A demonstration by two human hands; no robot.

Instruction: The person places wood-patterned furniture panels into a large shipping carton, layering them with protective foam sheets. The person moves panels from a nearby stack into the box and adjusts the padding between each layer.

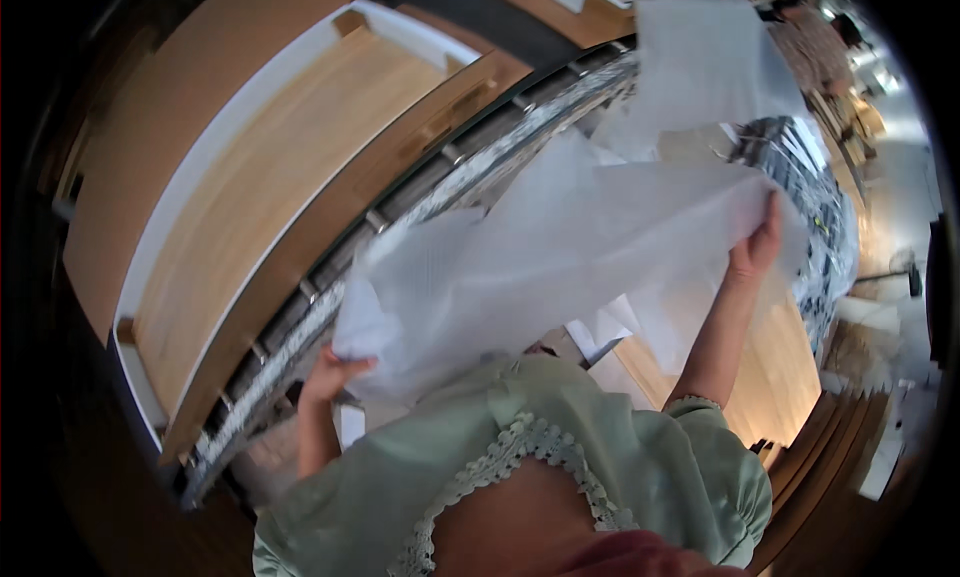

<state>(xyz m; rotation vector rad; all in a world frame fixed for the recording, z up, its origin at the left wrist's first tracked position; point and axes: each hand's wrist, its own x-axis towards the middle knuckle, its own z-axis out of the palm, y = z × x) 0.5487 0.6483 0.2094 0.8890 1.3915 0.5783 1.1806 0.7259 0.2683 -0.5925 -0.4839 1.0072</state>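
A large translucent white foam sheet [540, 247] stretches between my two hands, creased and partly blurred. My left hand [332, 374] is closed on its lower left corner, the thumb lying along the sheet. At the far right end my right hand [757, 245] grips the sheet's upper edge, with part of the fingers hidden behind it. The sheet hangs in front of my body and covers much of what lies below. Under its right part a light wood panel [775, 377] shows.
On the left, a roller conveyor [375, 220] carries an open carton [190, 167] lined with white foam around a wood panel [270, 167]. Another white sheet [710, 62] hangs at the back. A plastic-wrapped dark bundle [815, 227] stands to the right. A person [812, 47] is at the far right.
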